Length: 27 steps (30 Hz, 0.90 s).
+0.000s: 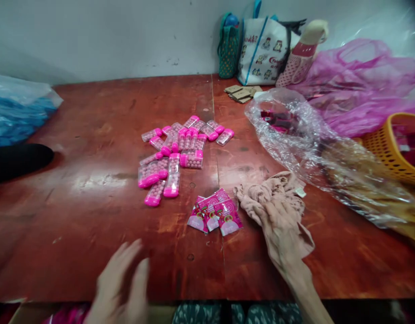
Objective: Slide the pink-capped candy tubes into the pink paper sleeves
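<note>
My right hand [278, 225] rests on a crumpled beige-pink cloth [261, 193] on the table, its fingers bent into the fabric. Just left of the cloth lie several pink printed sachets [216, 211], overlapping one another. My left hand [121, 283], smeared by motion, hovers at the table's front edge with thumb and fingers apart and nothing between them. Farther back, a loose heap of small clear containers [173, 168] with bright pink caps, filled with pale pink balls, spreads over the middle of the table.
A clear plastic bag [295, 121], a pink bag [355, 85] and a yellow basket [385, 144] crowd the right side. A tote bag [263, 51] and a bottle in a green holder [228, 49] stand by the wall. At left are a blue-filled bag [21, 108] and a black object [21, 161].
</note>
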### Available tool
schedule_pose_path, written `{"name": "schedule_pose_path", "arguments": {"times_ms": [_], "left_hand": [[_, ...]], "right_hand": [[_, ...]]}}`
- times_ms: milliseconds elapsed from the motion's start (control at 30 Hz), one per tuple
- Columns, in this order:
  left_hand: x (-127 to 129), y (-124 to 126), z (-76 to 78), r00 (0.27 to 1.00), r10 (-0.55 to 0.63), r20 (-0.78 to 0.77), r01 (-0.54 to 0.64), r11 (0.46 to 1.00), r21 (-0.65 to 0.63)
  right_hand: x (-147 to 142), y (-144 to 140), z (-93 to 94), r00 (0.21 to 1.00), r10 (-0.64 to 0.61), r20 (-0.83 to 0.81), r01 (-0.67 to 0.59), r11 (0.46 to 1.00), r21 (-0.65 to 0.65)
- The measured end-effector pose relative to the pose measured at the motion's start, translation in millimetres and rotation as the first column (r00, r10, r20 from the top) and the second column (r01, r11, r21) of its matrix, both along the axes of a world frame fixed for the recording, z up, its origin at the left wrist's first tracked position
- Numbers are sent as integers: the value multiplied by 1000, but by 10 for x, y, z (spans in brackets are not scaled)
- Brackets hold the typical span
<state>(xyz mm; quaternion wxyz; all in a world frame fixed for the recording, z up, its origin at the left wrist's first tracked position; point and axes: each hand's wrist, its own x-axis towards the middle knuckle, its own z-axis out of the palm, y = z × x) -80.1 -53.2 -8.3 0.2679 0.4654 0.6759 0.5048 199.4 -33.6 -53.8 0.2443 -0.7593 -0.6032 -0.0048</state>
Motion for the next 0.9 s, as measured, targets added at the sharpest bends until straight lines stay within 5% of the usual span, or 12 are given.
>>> {"name": "schedule_pose_path", "arguments": {"times_ms": [67,167,233,367,600,733,833,900], "left_hand": [[414,190,-16,959,-231,-165,244,968,59],[807,431,-133,834,-419,-358,480,872,97],[878,533,-256,735,-481,-478,565,824,41],[811,588,-447,650,-521,-554,601,798,-45],[797,556,-477,662,-523,-536,599,800,-41],[780,582,-418,726,-464,-507,580,809,91],[798,588,-313,825,-465,-322,533,829,168],[847,579,-241,866,-499,-39,500,861,95]], "right_hand": [[-36,8,65,1000,-18,-1,18,1000,3],[-203,-13,155,996,-89,-25,91,991,97],[-378,-34,176,993,-99,-66,110,975,192],[-669,-48,114,992,56,-112,-49,997,66],[-659,-15,25,987,62,-148,-38,986,162],[-656,-34,11,983,86,-161,-29,944,329],[-693,-74,16,977,161,-141,-86,898,431],[-716,-97,48,965,231,-126,-148,873,464]]}}
